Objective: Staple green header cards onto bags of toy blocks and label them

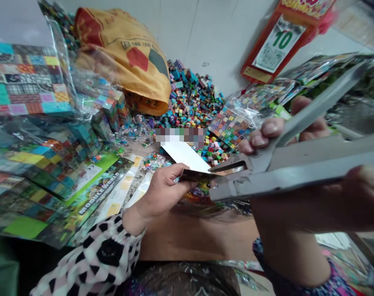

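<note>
My left hand (162, 191), in a patterned sleeve, pinches a folded card (187, 156) that shows a white inner face and a dark printed edge. My right hand (310, 197) is wrapped round a grey metal plier stapler (267, 176), its fingers over the upper handle and its thumb along the lower body. The stapler's jaws point left and meet the card's right edge; whether they are around it or only touching, I cannot tell. Under the card lies a clear bag (205, 201) with colourful print, partly hidden by the stapler.
A heap of small coloured cubes (193, 94) lies against the wall, beside a yellow sack (121, 53). Clear bags of printed cubes (29, 82) and a green-edged card (97, 185) crowd the left. Packed bags (233, 123) lie right. A red calendar (276, 41) hangs on the wall.
</note>
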Demonstrator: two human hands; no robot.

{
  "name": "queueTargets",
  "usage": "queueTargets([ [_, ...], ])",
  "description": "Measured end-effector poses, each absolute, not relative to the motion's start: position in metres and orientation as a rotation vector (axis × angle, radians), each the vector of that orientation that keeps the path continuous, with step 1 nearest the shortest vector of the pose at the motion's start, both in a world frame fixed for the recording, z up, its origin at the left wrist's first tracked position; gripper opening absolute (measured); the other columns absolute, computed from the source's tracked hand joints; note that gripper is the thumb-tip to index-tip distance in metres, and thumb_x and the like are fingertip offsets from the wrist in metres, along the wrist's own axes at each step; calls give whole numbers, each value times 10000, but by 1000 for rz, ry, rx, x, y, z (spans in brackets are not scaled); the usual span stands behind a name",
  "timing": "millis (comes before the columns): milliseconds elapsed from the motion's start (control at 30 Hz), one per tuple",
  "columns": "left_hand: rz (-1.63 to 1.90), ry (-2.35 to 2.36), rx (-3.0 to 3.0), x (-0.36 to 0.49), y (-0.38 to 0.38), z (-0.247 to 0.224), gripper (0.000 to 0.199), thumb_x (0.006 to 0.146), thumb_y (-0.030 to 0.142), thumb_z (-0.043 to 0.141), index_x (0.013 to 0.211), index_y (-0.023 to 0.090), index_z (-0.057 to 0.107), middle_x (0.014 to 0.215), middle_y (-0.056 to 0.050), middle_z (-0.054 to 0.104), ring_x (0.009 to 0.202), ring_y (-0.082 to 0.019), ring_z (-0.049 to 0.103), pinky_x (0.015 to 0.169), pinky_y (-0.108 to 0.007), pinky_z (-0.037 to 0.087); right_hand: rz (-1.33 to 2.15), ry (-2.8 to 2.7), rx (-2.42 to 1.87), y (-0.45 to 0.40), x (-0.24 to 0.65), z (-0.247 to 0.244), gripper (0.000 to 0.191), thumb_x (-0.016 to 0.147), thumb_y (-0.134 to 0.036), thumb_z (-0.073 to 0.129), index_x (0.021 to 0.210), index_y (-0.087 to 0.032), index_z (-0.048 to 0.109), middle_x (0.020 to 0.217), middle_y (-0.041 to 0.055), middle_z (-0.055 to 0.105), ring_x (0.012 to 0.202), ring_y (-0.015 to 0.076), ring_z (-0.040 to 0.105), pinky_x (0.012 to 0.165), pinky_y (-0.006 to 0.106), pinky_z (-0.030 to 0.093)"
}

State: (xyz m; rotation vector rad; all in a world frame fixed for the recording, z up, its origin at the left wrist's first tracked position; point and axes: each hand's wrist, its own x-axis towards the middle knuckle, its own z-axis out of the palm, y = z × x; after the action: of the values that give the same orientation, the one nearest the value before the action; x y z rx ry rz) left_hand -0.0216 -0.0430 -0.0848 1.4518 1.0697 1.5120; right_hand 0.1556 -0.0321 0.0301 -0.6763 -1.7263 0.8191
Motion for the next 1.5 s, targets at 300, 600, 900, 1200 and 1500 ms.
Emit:
queueTargets([
  [300, 1477, 1110, 1580, -26, -44, -87, 44, 773, 167, 704, 803, 196, 714, 767, 11, 745, 728, -159, 664, 674, -270, 511, 1001, -1525, -677, -27, 123, 25, 551, 666, -532, 602, 1176, -337, 531, 942, 61, 471, 787, 247, 495, 739, 437, 506],
  [600, 1433, 1069, 1593, -27, -44, -84, 81, 794, 145, 631, 813, 184, 700, 775, 10, 713, 735, -152, 642, 685, -272, 478, 900, -1569, -640, -27, 109, 20, 548, 656, -332, 669, 1179, -380, 513, 909, 38, 460, 744, 234, 480, 680, 409, 459],
  [900, 1381, 1082, 1788, -35, -46, -74, 187, 749, 76, 556, 852, 189, 664, 801, 7, 699, 749, -155, 624, 684, -271, 461, 888, -1586, -757, -24, 111, 18, 589, 651, -358, 649, 1200, -351, 435, 910, 39, 517, 729, 231, 548, 697, 431, 524],
  [1200, 1355, 1049, 1901, -39, -43, -73, 166, 803, 60, 543, 859, 189, 631, 843, -14, 690, 789, -165, 623, 720, -296, 457, 853, -1623, -723, -23, 114, 13, 529, 739, -281, 583, 1242, -339, 430, 929, 26, 537, 724, 203, 616, 704, 411, 582],
  [1500, 1302, 1015, 1859, -41, -48, -70, 425, 715, 59, 566, 1113, 209, 563, 970, -19, 677, 835, -173, 639, 753, -305, 491, 765, -1741, -742, -21, 120, 9, 157, 840, -355, 552, 975, -276, 531, 902, 40, 605, 770, 209, 661, 691, 387, 587],
])
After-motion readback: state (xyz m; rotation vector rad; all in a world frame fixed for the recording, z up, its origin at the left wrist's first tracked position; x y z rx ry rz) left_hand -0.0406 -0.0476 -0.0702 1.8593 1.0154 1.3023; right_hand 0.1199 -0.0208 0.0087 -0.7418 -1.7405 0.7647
